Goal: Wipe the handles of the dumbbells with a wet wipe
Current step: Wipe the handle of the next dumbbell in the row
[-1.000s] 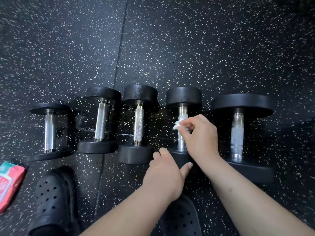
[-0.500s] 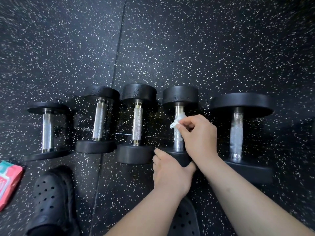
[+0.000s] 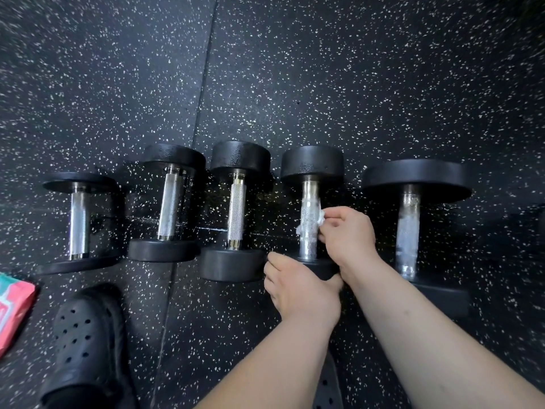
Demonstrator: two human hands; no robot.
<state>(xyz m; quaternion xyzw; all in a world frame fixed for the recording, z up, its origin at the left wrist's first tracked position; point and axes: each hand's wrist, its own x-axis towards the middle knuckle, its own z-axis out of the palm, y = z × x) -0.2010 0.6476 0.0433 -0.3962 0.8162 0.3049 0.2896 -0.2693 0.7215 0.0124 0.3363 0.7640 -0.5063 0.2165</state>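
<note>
Five dumbbells are lying in a row on the speckled black rubber floor, handles running away from the camera. Fourth dumbbell from the left is getting the attention. The right hand is pinching a crumpled white wet wipe between thumb and fingertips, closed tight on it, and is pressing it against the right side of that dumbbell's chrome handle, about midway along. The left hand is gripping the near black head of the same dumbbell, fingers curled over its edge, thumb on the right side.

The largest dumbbell, far right, is sitting just beside the right forearm; its handle is looking streaky and wet. The three dumbbells to the left are lying untouched.

A black perforated clog is showing at lower left, and a pink-and-teal wipes packet is lying at the left edge, partly cut off.
</note>
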